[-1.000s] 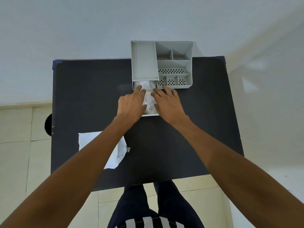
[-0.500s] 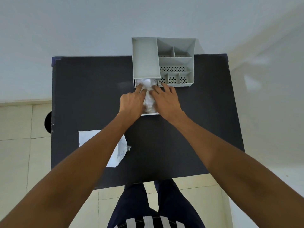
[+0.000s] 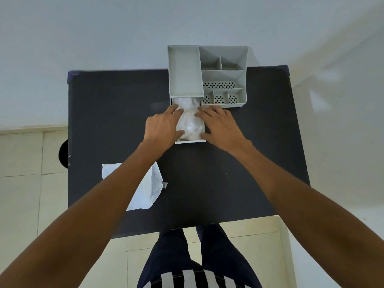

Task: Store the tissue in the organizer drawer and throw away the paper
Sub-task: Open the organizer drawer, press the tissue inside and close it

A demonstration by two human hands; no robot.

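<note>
I see the tissue (image 3: 189, 121) lying inside the pulled-out drawer (image 3: 190, 141) of the grey organizer (image 3: 207, 73), which stands at the far edge of the tabletop (image 3: 116, 113), a little right of its middle. My left hand (image 3: 163, 126) lies on the drawer's left side and my right hand (image 3: 220, 125) on its right, fingers spread flat and pressing the edges of the bundle down; neither hand is closed around anything. The tissue looks to be sealed in a thin, glossy wrap, so I judge it light, soft and springy, and somewhat slick under the fingertips. It fills the drawer almost wall to wall, and its far end already sits under the organizer's body. Anything bulging above the rim could snag there, so I would flatten the top before sliding the drawer in, then push on the stiff front lip of the drawer, not on the pack itself. The paper (image 3: 154, 183), a white sheet crumpled at its right end, lies near the front-left corner of the tabletop, partly hidden by my left forearm. It looks light and limp, so pinching it at the crumpled end should be easiest. A dark round shape (image 3: 63, 153) shows past the left edge; whether it is a bin I cannot tell.
</note>
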